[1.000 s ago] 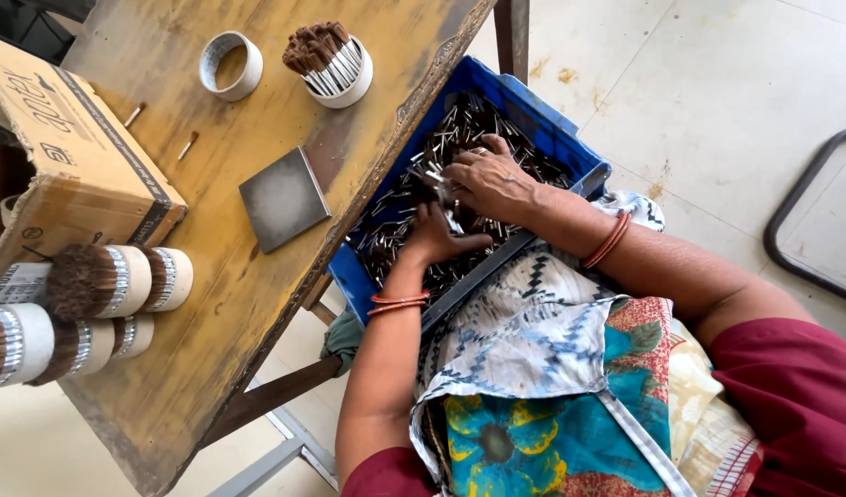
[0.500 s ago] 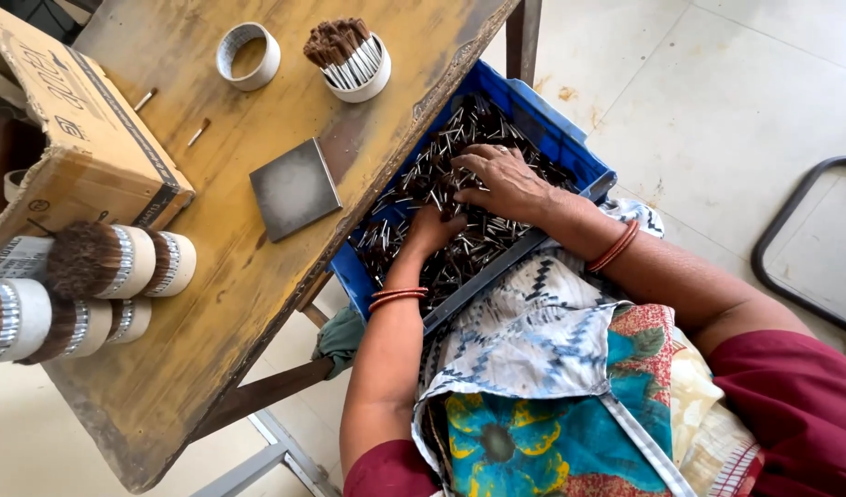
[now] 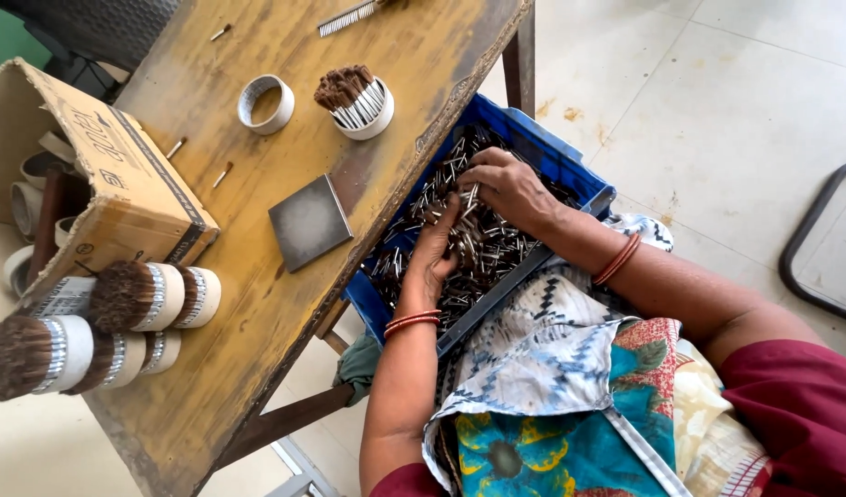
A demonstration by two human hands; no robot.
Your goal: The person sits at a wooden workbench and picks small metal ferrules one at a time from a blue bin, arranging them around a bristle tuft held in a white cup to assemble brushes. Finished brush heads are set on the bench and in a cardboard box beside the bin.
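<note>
Small metal-tipped brush pieces point(image 3: 483, 241) lie heaped in a blue plastic crate point(image 3: 570, 166) on the worker's lap, tucked against the edge of a worn wooden table point(image 3: 257, 304). The left hand point(image 3: 434, 253) digs in with fingers curled around a bunch; the right hand point(image 3: 507, 189) rests on the heap, fingers bent and loosely spread. The crate sits tilted, so a shift of the knees could spill it. The thin pointed ends could also prick a finger.
</note>
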